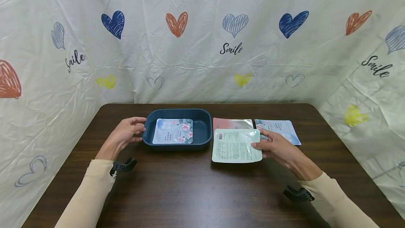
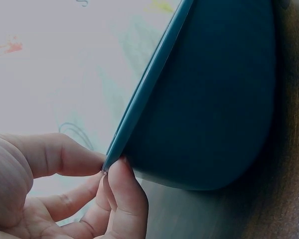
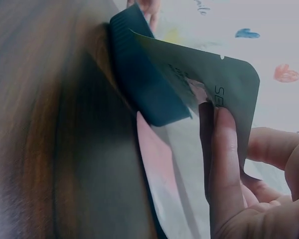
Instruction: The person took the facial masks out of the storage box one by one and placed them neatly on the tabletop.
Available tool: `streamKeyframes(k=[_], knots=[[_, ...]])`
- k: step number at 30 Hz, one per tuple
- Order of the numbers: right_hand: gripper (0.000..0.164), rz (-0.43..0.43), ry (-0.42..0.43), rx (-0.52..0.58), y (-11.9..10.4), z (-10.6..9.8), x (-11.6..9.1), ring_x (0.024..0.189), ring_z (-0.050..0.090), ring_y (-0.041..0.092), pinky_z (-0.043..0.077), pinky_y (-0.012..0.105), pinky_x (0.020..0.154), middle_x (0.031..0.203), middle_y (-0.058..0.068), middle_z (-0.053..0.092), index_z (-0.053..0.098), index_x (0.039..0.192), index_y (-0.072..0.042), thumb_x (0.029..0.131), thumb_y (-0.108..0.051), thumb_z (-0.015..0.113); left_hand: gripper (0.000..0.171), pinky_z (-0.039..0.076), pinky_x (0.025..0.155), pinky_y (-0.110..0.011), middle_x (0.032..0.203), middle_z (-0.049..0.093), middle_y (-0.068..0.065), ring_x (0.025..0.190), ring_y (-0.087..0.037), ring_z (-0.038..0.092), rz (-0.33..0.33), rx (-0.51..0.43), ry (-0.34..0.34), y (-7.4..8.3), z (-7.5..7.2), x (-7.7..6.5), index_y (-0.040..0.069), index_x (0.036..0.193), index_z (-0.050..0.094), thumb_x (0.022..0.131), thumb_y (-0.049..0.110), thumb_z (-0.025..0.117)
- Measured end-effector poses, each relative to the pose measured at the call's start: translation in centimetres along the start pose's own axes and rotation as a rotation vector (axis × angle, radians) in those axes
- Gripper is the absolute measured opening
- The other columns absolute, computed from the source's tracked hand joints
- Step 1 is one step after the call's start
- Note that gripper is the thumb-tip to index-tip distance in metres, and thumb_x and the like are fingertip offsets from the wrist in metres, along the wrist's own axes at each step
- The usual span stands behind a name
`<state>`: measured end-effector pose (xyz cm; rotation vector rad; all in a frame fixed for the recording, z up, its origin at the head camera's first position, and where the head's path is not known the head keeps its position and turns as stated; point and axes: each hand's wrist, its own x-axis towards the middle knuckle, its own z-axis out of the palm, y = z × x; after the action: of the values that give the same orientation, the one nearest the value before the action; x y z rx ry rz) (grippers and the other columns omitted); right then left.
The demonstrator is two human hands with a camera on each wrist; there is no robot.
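My left hand [image 1: 128, 133] pinches the left rim of a dark blue tray [image 1: 202, 129] between thumb and fingers; the left wrist view shows the grip on the rim [image 2: 139, 97]. Inside the tray lies a light blue sheet-mask packet [image 1: 173, 131] with pink flowers. My right hand [image 1: 276, 149] pinches the right edge of a pale green sheet-mask packet [image 1: 236, 147], back side with fine print and barcode facing up. That packet is raised above the table and overlaps a pink packet [image 1: 232, 123]. In the right wrist view the green packet [image 3: 239, 74] stands between thumb and fingers.
A second light blue packet [image 1: 281, 129] lies at the right, partly behind my right hand. All stand on a dark brown wooden table [image 1: 190, 185]. A white cloth [image 1: 202, 55] with hearts and lettering hangs behind and at both sides. Each wrist wears a black band.
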<state>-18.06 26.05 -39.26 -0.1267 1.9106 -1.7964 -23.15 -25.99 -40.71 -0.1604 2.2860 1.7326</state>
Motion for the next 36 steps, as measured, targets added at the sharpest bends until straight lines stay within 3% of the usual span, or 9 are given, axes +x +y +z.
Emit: streamKeyframes(k=[11, 26, 31, 36], knots=[[0.071, 0.041, -0.053, -0.048, 2.2, -0.3, 0.1, 0.098, 0.073, 0.02, 0.061, 0.04, 0.081, 0.111, 0.006, 0.075, 0.022, 0.152, 0.009, 0.097, -0.007, 0.065, 0.051, 0.061, 0.077, -0.032, 0.129, 0.058, -0.026, 0.093, -0.022, 0.064, -0.009, 0.009, 0.012, -0.1, -0.1, 0.0, 0.002, 0.151, 0.042, 0.101, 0.007, 0.052], [0.055, 0.098, 0.028, -0.237, 2.4, -0.5, 0.2, 0.092, 0.071, 0.019, 0.061, 0.037, 0.076, 0.11, 0.008, 0.072, 0.042, 0.143, 0.01, 0.099, -0.015, 0.064, 0.051, 0.061, 0.077, -0.033, 0.128, 0.057, -0.026, 0.096, -0.025, 0.064, -0.017, 0.012, 0.018, 0.0, 0.0, 0.0, 0.002, 0.151, 0.042, 0.101, 0.007, 0.051], [0.051, 0.118, 0.058, -0.386, 2.1, -0.6, 0.1, 0.089, 0.07, 0.02, 0.061, 0.039, 0.076, 0.105, 0.009, 0.073, 0.05, 0.136, 0.012, 0.097, -0.017, 0.066, 0.051, 0.061, 0.077, -0.032, 0.128, 0.057, -0.026, 0.096, -0.025, 0.064, -0.019, 0.014, 0.016, 0.0, 0.0, 0.0, 0.002, 0.151, 0.041, 0.101, 0.008, 0.051], [0.047, 0.077, 0.088, -0.596, 0.7, -0.9, -0.2, 0.08, 0.073, 0.024, 0.062, 0.039, 0.072, 0.093, 0.011, 0.074, 0.054, 0.131, 0.014, 0.097, -0.016, 0.066, 0.051, 0.061, 0.077, -0.033, 0.129, 0.057, -0.026, 0.097, -0.026, 0.064, -0.018, 0.014, 0.014, 0.1, 0.0, 0.1, 0.002, 0.151, 0.041, 0.101, 0.008, 0.052]])
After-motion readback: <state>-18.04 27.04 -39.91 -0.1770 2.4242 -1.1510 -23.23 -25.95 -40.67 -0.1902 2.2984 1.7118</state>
